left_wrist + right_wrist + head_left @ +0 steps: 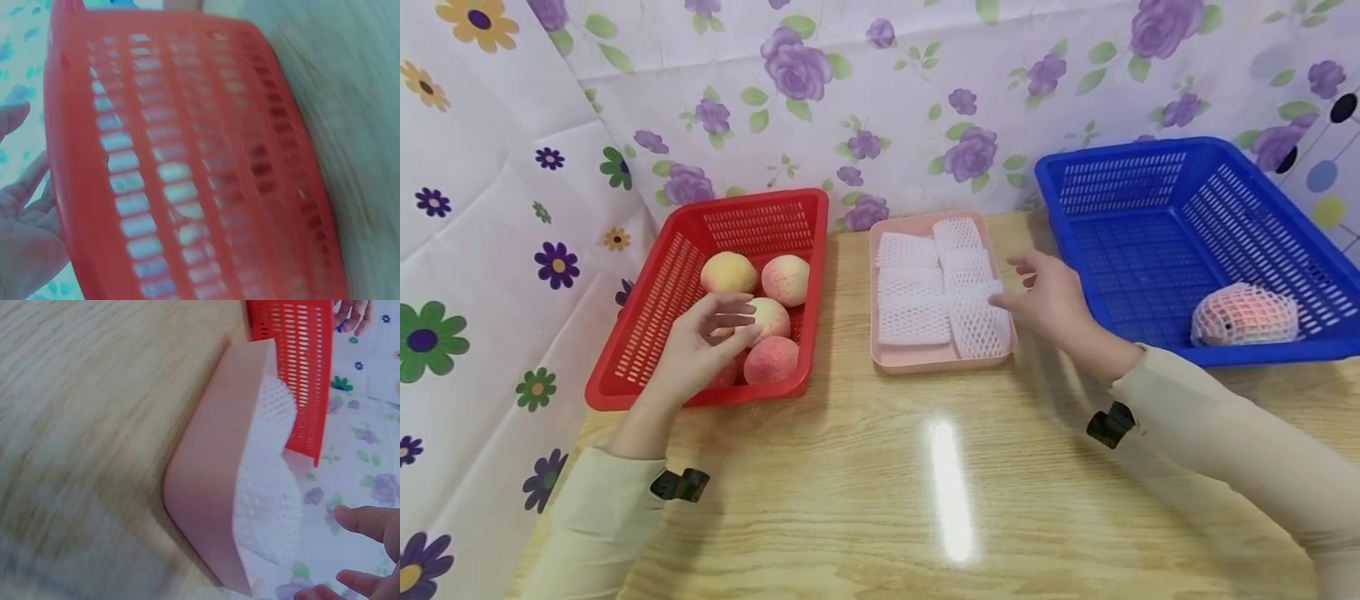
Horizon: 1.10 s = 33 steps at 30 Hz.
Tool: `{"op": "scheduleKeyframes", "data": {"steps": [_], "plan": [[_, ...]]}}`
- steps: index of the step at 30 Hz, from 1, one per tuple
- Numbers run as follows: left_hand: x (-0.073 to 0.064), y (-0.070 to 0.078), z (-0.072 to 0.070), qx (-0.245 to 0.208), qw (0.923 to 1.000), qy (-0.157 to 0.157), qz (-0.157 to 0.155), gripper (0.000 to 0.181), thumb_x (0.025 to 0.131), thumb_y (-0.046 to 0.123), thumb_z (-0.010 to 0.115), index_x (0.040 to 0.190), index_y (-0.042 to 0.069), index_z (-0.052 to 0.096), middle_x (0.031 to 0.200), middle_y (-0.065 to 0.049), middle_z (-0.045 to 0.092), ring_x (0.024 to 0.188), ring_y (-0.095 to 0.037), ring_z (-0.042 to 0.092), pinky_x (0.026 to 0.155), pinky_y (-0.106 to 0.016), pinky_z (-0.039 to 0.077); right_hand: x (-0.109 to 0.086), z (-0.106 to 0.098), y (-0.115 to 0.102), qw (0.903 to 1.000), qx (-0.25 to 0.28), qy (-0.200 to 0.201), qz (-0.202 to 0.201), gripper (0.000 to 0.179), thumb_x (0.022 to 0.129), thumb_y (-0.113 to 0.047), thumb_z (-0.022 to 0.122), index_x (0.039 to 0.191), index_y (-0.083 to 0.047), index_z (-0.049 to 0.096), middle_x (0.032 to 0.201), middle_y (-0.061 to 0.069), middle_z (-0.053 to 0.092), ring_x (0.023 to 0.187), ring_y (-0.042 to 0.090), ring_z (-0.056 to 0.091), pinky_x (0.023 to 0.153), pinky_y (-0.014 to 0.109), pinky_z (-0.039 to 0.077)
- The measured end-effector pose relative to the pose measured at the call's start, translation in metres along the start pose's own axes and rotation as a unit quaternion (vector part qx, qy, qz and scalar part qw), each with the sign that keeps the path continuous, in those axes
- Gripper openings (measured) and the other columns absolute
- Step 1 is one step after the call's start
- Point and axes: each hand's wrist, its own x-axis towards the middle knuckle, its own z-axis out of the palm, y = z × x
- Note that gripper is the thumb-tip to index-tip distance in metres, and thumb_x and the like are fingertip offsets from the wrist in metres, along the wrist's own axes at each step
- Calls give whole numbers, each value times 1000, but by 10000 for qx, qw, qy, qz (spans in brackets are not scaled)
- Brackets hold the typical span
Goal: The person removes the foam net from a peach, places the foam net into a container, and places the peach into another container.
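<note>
My left hand (703, 346) hovers over the red basket (816, 333), its fingers loosely bent above several peaches (728, 277), with nothing in its grasp. In the left wrist view the basket's slotted wall (187, 156) fills most of the picture, and the hand (31, 231) shows beyond its rim. My right hand (1048, 300) is at the right edge of the pink tray (943, 365), thumb and fingers spread apart and holding nothing. White foam net sleeves (913, 321) lie in two columns in that tray. The right wrist view shows the fingertips (359, 520) above the sleeves (265, 506).
A blue basket (1135, 242) stands at the right, with one peach in a foam net (1243, 315) in its near right corner. All three containers sit on a wooden table (850, 467). Flowered cloth (910, 108) hangs behind and to the left.
</note>
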Motion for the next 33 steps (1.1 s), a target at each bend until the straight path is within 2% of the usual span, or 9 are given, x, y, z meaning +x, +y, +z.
{"op": "scheduleKeyframes", "data": {"steps": [2,5,8,10,13,18,23,28,33], "plan": [[1,7,5,-167,9998,99,46,36,90,14,65,122,2,54,106,4,62,97,-3,59,82,-12,50,-2,-6,1,9999,12,98,-127,58,79,-18,75,128,3,53,120,27,59,104,41,57,90,51,48],[4,16,13,-361,9993,45,11,41,90,15,64,127,3,50,112,-7,61,98,-4,59,82,-12,51,-7,-16,2,9996,-7,193,-218,57,80,-20,75,128,3,53,116,26,60,103,39,57,89,51,48],[7,26,21,-590,9981,-85,-124,47,91,15,63,133,5,45,118,-16,56,103,-13,59,83,-13,51,-11,-29,3,9993,-119,269,-238,57,81,-22,75,128,3,53,116,27,59,106,40,56,91,53,46],[10,33,28,-785,9965,-147,-246,49,92,15,63,135,6,42,121,-18,54,107,-20,58,83,-13,52,-13,-38,5,9992,-201,290,-208,59,81,-25,75,129,1,52,118,27,59,108,40,55,92,54,45],[16,41,37,-1021,9944,-137,-234,50,91,13,63,136,5,42,124,-19,53,108,-22,58,81,-15,53,-15,-52,9,9993,-266,255,-91,62,83,-31,73,131,-1,50,122,27,57,111,41,53,92,56,44],[26,53,52,-1147,9933,-100,-79,49,90,12,64,135,7,43,124,-17,54,109,-26,59,79,-17,54,-19,-71,18,9992,-255,234,218,72,82,-47,70,136,-4,47,128,25,54,117,40,49,93,58,44],[33,66,68,-1406,9899,-195,-59,51,90,11,65,135,8,42,124,-16,53,110,-31,59,79,-22,57,-25,-85,30,9980,-264,382,433,81,81,-57,66,139,-5,43,132,26,50,119,41,47,93,59,43],[39,75,85,-1916,9813,-145,-43,56,90,9,63,139,9,36,125,-16,52,109,-32,59,83,-36,58,-32,-98,45,9961,-219,547,662,84,81,-60,64,141,-5,41,134,27,48,121,42,45,91,60,43],[47,84,103,-2319,9727,-104,-22,57,89,7,65,138,10,36,124,-18,53,106,-34,60,82,-40,58,-40,-110,61,9935,-239,652,897,85,82,-60,62,142,-5,38,136,27,46,121,42,43,90,61,43]]}}
